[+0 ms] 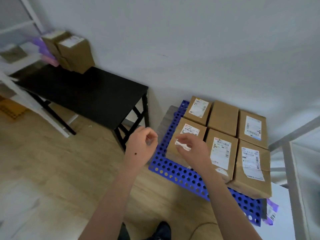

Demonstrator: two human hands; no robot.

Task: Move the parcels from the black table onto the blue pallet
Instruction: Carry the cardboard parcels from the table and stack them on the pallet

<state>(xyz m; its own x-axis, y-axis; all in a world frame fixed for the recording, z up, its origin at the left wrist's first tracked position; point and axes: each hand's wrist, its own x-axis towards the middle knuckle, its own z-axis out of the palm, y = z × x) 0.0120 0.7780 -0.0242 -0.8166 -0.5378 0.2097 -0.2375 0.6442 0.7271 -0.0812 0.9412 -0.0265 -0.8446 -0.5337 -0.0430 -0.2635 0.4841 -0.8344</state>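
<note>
Your left hand [142, 144] hangs in the air between the black table [83, 94] and the blue pallet [173, 170], its fingers loosely curled toward the palm and holding nothing. Your right hand [192, 149] is out in front of the near-left parcel [187, 130] on the pallet, with its fingers slightly bent and a little apart and nothing in them. The motion blur makes it impossible to tell whether the fingertips touch the cardboard. Six brown parcels sit on the pallet in two rows of three, packed side by side and pushed toward the wall. The back row has a labelled box [197, 108], a plain box [223, 116] and another labelled box [252, 129]. The near row continues with a middle box [221, 153] and a right-hand box [251, 170], both with white shipping labels on top. The near and left parts of the perforated pallet are bare. On the table, a stack of brown cartons [74, 51] stands at the far end against the wall, with purple and pink soft mailers [46, 49] just beside it. A purple mailer [271, 212] lies by the pallet's near-right corner. The pallet rests on a wooden floor [52, 161].
</note>
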